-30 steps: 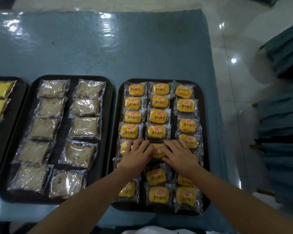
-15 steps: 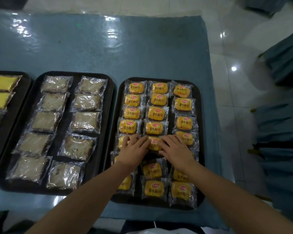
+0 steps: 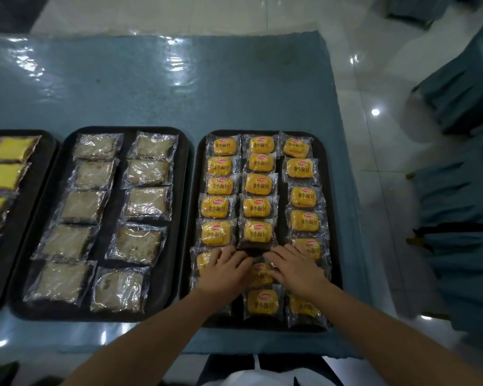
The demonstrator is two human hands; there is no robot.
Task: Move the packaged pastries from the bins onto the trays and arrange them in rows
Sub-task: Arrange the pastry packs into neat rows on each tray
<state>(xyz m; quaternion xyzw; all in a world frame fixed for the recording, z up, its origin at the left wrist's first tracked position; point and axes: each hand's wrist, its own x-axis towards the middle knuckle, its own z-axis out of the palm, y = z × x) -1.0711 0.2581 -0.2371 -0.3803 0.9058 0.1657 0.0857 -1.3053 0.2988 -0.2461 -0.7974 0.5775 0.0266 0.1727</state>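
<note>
Three black trays are lying along the near edge of the blue-covered surface, whose far half is lying bare; glossy white floor is running past its right edge. Nearest the right corner, the right tray is carrying yellow packaged pastries in three rows. Both hands are resting flat with fingers relaxed, left hand and right hand flanking a middle-row pastry.

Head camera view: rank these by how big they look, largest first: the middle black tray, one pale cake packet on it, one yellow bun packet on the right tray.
1. Middle black tray
2. Pale cake packet
3. Yellow bun packet

The two packets lie about equally far from the camera, so the ranking holds.
</note>
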